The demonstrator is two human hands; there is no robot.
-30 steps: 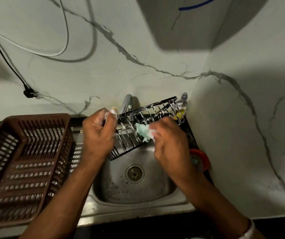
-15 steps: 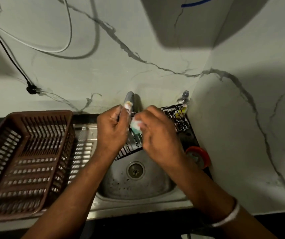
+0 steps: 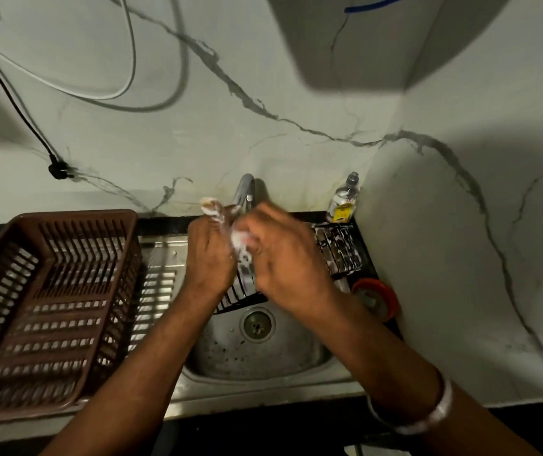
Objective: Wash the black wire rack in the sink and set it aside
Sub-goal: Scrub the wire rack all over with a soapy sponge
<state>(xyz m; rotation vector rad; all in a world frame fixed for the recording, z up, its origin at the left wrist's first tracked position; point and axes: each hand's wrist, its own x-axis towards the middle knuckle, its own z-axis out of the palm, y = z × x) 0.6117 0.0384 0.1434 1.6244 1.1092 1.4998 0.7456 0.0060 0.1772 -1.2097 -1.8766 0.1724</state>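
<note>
L grip: left hand (image 3: 210,255) has fingers curled over the left end of the black wire rack (image 3: 339,250) and holds it. Foam on the raised fingertips. Exact contact is hidden behind the hand.
R grip: right hand (image 3: 291,261) has fingers curled round a foamy soapy pad (image 3: 240,240), pressed vs the rack btwn the two hands. Blurred.
Rack pos: lies across the back of the sink (image 3: 257,360), above the bowl. Suds on the wires. Right end reaches over the black counter (image 3: 161,222) strip by the right wall; can't tell if it touches. Lower edge shows under the hands, just above the drain (image 3: 258,325).
Sink: steel, one bowl, dark specks on the floor, ribbed drainboard (image 3: 161,271) on its left.
Tap: tap (image 3: 245,189) stands behind the hands, spout curving fwd. Can't tell if water runs.
Left side: brown plastic dish basket (image 3: 53,304) sits on the drainboard, just beside the bowl.
Right side: clear bottle (image 3: 344,202) w/ yellow label stands upright in the back corner. An orange-rimmed round item (image 3: 375,299) lies near the sink's right rim, beside the right forearm.
Walls: pale marble-look w/ grey veins. Back & right walls meet at the corner. A white cable (image 3: 109,98) loops on the back wall, and a black lead ends in a plug (image 3: 59,169).
Wrist: light bangle (image 3: 434,413) on the right wrist.
Light: dim, w/ a big shadow at top.
</note>
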